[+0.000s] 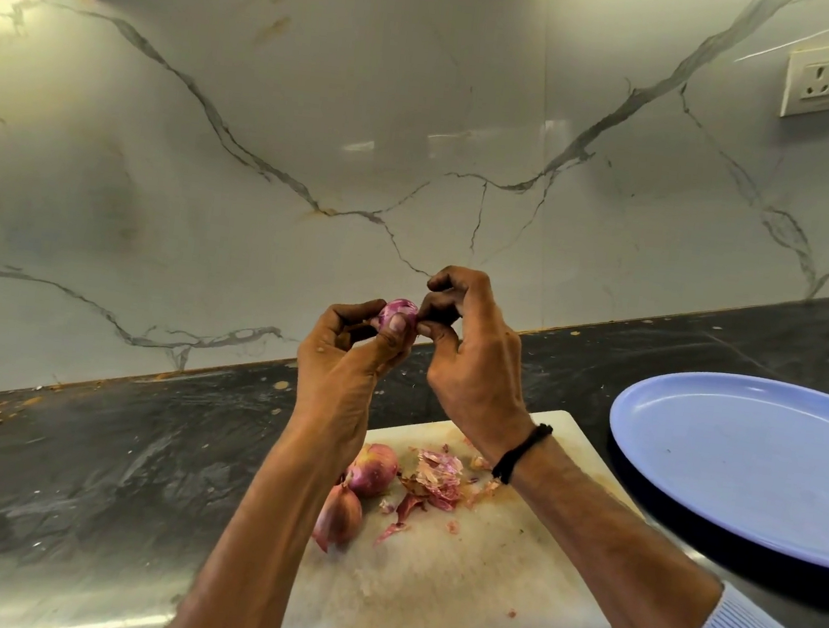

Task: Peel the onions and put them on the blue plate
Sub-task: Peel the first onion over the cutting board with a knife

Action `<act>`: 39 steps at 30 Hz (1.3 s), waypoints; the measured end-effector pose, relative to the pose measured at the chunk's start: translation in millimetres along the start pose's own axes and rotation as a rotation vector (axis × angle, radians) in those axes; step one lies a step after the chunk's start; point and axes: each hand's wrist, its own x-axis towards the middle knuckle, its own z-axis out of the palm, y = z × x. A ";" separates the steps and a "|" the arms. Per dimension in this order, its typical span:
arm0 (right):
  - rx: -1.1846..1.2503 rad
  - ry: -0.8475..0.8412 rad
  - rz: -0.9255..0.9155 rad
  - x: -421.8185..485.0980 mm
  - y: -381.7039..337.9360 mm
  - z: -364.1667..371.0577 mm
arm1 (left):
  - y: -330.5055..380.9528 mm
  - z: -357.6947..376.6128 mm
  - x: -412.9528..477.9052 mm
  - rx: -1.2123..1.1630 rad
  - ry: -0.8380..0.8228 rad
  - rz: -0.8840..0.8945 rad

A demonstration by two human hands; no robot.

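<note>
My left hand (345, 362) holds a small purple onion (399, 310) up above the counter, thumb and fingers curled round it. My right hand (470, 351) meets it from the right, its fingertips pinching at the onion's skin. Two more onions with skin on lie on the white cutting board (449, 576): one (374, 469) behind my left forearm, the other (339, 514) just in front of it. Loose peels (435, 479) are heaped on the board under my right wrist. The blue plate (756, 466) sits at the right, with nothing on it.
The board lies on a dark stone counter (101, 459) against a white marble backsplash. A wall socket (821, 78) is at the upper right. A cabinet underside juts in at the top left.
</note>
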 end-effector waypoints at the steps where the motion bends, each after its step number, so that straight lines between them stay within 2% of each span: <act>1: 0.007 -0.011 -0.003 -0.4 0.1 -0.3 | -0.3 -0.2 -0.7 0.000 0.005 -0.001; 7: 0.009 -0.163 -0.028 -10.2 -3.0 4.1 | 1.8 -0.8 -0.3 -0.153 0.025 -0.047; 16: -0.048 0.056 0.057 -0.1 -4.6 -4.6 | 8.1 0.5 1.4 -0.228 0.061 -0.149; 22: 0.021 0.043 0.016 1.9 -9.9 -6.6 | 6.9 -2.2 2.1 -0.189 0.020 -0.130; 28: 0.101 0.027 0.090 1.8 -12.7 -4.2 | 5.1 -1.5 0.5 -0.160 -0.007 -0.085; 39: 0.035 -0.027 0.096 3.0 -8.6 -6.0 | 4.2 -3.4 -0.5 0.010 -0.009 0.013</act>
